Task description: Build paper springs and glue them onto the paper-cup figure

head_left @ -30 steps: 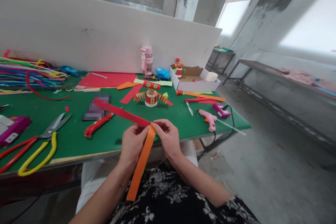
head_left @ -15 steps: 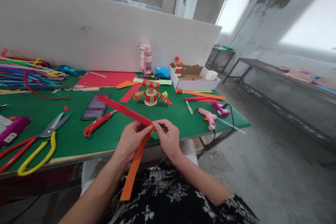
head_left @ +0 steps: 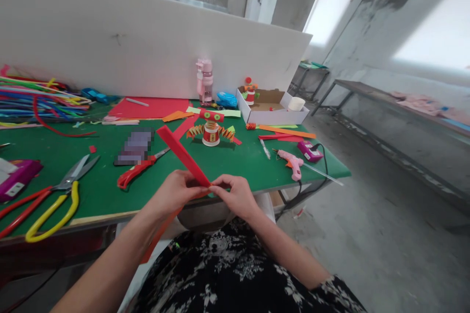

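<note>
At the table's front edge, my left hand [head_left: 182, 190] pinches a red paper strip [head_left: 183, 155] together with an orange paper strip [head_left: 161, 234]. My right hand [head_left: 235, 195] is closed on the same spot, thumb and finger pressed where the strips meet. The red strip points up and away to the left. Below my left wrist hangs the orange strip, partly hidden by the forearm. Beyond the hands stands a paper-cup figure [head_left: 211, 134] with pleated orange arms and a red head with green eyes.
Red-handled scissors [head_left: 135, 172] and a phone [head_left: 135, 146] lie left of my hands, with large shears [head_left: 69, 183] farther left. To the right are a pink glue gun [head_left: 292, 162] with its cable and a white box [head_left: 273, 116] holding another figure. A pink bottle [head_left: 204, 82] stands behind.
The orange strip has swung left and back under my left forearm. The red strip has turned to point more steeply upward. Both hands keep their pinch, slightly lower.
</note>
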